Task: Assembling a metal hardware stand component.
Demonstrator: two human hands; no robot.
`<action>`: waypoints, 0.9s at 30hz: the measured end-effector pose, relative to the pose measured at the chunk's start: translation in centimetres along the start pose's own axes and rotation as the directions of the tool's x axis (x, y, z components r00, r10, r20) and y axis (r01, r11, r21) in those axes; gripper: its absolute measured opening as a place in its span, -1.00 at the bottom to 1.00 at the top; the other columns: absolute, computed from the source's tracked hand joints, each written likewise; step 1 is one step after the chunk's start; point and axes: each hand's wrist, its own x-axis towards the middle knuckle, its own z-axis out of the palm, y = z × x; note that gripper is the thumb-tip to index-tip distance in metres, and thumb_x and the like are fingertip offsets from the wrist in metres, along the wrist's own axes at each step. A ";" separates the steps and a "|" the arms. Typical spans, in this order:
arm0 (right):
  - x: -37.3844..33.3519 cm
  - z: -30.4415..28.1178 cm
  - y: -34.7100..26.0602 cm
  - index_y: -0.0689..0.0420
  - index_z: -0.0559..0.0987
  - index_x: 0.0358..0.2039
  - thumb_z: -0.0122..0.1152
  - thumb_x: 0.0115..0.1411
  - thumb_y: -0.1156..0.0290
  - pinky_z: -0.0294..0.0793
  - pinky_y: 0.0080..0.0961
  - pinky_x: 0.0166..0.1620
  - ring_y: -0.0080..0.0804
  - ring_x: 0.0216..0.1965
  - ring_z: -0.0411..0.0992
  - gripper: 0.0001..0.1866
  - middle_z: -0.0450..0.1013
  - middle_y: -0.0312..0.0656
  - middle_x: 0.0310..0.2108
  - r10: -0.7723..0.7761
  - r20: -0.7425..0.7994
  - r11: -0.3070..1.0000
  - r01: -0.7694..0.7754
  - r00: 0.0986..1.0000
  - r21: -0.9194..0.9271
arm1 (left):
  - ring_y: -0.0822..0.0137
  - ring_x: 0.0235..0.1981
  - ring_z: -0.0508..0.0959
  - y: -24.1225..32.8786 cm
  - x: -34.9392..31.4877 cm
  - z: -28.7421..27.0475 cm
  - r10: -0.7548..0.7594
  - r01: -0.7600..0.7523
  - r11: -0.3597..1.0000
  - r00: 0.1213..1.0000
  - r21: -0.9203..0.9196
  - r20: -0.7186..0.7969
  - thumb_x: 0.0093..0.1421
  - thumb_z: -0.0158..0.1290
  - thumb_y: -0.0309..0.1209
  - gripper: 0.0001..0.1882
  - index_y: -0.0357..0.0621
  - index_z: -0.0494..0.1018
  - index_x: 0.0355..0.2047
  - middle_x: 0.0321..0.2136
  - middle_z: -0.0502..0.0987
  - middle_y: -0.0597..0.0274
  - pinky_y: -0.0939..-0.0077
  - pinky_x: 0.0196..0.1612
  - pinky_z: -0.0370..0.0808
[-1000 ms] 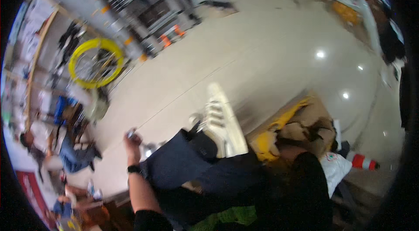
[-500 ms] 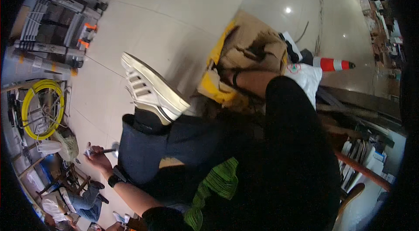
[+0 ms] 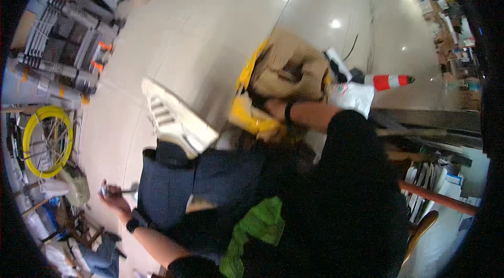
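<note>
My left hand (image 3: 115, 201), with a dark watch at its wrist, is closed round a small tool (image 3: 129, 191) beside my trouser leg. The tool has a thin dark shaft and a shiny part; its exact kind is blurred. My right arm, with a dark band at the wrist, reaches forward into a torn brown cardboard box (image 3: 291, 63) with yellow outer faces. Of my right hand (image 3: 274, 107) only the back shows at the box's near edge; its fingers are hidden inside. A green ribbed cloth (image 3: 262, 223) lies over my lap.
My white shoe (image 3: 178, 120) is raised left of the box. A white plastic bag (image 3: 357, 98) and a red-and-white cone (image 3: 391, 82) lie right of it. Ladders (image 3: 73, 42) and a yellow cable coil (image 3: 68, 141) stand at left. A seated person (image 3: 100, 257) is at lower left.
The whole view has shifted a little, so the box, bag and cone appear further left. My right hand stays at the box, and my left hand keeps its hold on the tool.
</note>
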 end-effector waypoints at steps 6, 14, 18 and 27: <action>1.4 3.8 2.3 0.25 0.36 -0.05 -0.19 0.13 0.47 0.31 -0.18 -0.03 -0.03 -0.04 0.27 -0.64 0.31 0.08 -0.08 0.006 0.058 0.932 0.016 0.998 -0.363 | 0.54 -0.64 0.22 -1.7 1.3 -0.9 0.025 -0.025 0.998 1.000 0.052 -0.004 0.22 -0.33 0.01 -0.43 -0.27 0.24 -0.05 -0.69 0.21 0.42 0.67 -0.54 0.15; 5.7 8.5 7.9 0.22 0.38 -0.07 -0.11 0.07 0.38 0.36 -0.17 -0.08 0.00 -0.07 0.31 -0.60 0.31 0.11 -0.06 -0.032 -0.106 0.969 0.005 0.994 -0.249 | 0.56 -0.66 0.21 -1.9 1.1 0.1 0.050 -0.050 0.999 0.998 0.006 0.048 0.22 -0.30 0.01 -0.51 -0.19 0.26 -0.16 -0.69 0.22 0.44 0.69 -0.56 0.12; 2.9 5.7 6.6 0.25 0.46 -0.22 -0.12 0.07 0.34 0.40 -0.16 -0.17 0.00 -0.18 0.38 -0.67 0.39 0.12 -0.20 -0.045 0.046 0.954 0.057 0.998 -0.294 | 0.58 -0.66 0.20 -2.0 1.3 0.0 0.080 -0.080 0.997 0.994 -0.005 0.079 0.22 -0.30 0.01 -0.52 -0.17 0.27 -0.17 -0.69 0.21 0.46 0.70 -0.57 0.11; 8.3 5.2 4.4 0.25 0.49 -0.32 -0.10 0.07 0.40 0.39 -0.24 -0.19 -0.04 -0.24 0.41 -0.74 0.43 0.08 -0.30 -0.161 -0.345 0.983 0.120 0.925 -0.139 | 0.59 -0.65 0.19 -2.1 1.3 0.5 0.050 -0.048 0.998 0.997 -0.047 0.052 0.23 -0.28 -0.01 -0.53 -0.19 0.27 -0.16 -0.67 0.22 0.47 0.72 -0.56 0.14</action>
